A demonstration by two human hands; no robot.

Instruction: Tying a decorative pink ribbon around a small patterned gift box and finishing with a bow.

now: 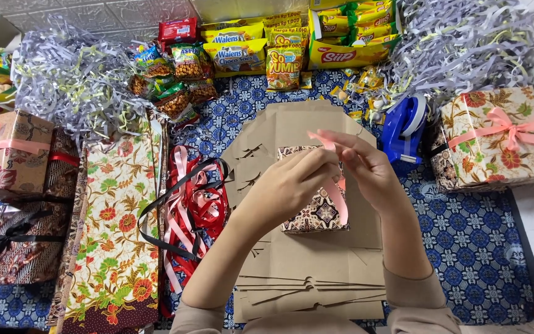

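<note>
A small box wrapped in patterned batik paper (pixel 317 213) rests on a stack of flat brown cardboard sheets (pixel 316 272). A pink ribbon (pixel 341 199) runs down its right side and up between my fingers. My left hand (pixel 287 185) is over the top of the box, its fingers closed on the ribbon. My right hand (pixel 366 168) pinches the ribbon's upper end just above the box. Both hands meet over the box's top edge, which they hide.
Red, pink and black ribbons (pixel 186 204) lie left of the cardboard beside floral wrapping paper (pixel 115 229). Wrapped boxes (pixel 7 154) sit far left, another with a pink bow (pixel 499 136) at right. A blue tape dispenser (pixel 403 127), snack packets (pixel 236 52) and shredded paper (pixel 63 80) fill the back.
</note>
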